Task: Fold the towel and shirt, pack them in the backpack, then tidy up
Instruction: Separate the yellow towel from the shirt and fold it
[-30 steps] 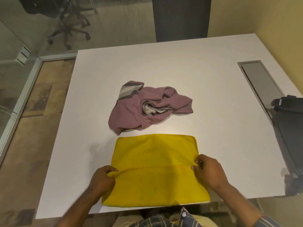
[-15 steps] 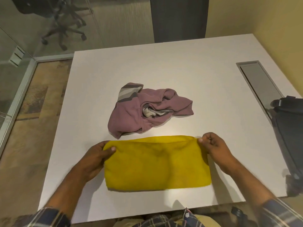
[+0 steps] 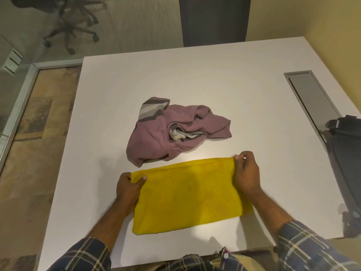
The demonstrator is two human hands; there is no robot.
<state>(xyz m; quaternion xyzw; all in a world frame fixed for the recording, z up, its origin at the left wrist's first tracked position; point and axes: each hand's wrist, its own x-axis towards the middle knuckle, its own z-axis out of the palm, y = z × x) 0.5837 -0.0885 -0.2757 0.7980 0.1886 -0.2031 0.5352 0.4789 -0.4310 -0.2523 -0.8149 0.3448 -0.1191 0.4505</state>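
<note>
Both my hands pinch the far corners of the folded towel.

My left hand [image 3: 128, 187] grips the towel's [image 3: 187, 196] far left corner between thumb and fingers; my right hand [image 3: 247, 174] grips the far right corner. The yellow towel lies flat on the white table [image 3: 195, 75], near me. The shirt [image 3: 170, 133] sits crumpled just beyond it. The backpack [image 3: 347, 163] rests at the table's right edge.

Folded yellow towel [image 3: 187, 194] lies before crumpled mauve shirt [image 3: 166, 133].

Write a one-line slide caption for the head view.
Both hands pinch the folded yellow towel's far corners; crumpled mauve shirt waits.
</note>
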